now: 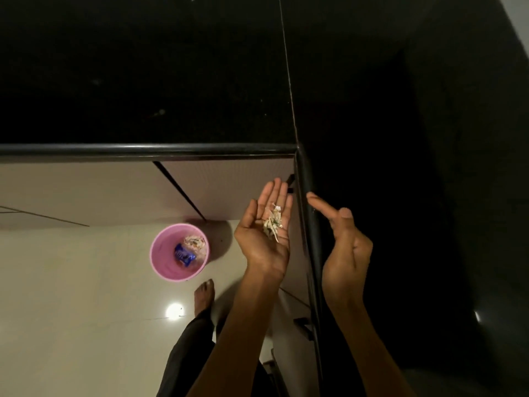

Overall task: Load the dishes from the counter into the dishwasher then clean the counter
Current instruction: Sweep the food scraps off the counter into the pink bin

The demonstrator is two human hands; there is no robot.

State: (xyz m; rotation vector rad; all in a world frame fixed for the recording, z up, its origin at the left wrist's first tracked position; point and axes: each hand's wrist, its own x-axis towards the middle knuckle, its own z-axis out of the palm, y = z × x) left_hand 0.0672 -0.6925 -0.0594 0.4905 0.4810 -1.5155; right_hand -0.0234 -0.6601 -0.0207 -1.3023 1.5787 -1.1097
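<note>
Left hand (264,230) cups scraps (272,224) above bin (163,250).

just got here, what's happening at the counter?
A person stands at the corner of a black counter. The left hand is cupped palm up just off the counter's edge, with a small heap of pale food scraps lying in the palm. The right hand is over the counter by that edge, fingers straight, holding nothing. On the floor to the left stands a pink bin with some rubbish already in it.
</note>
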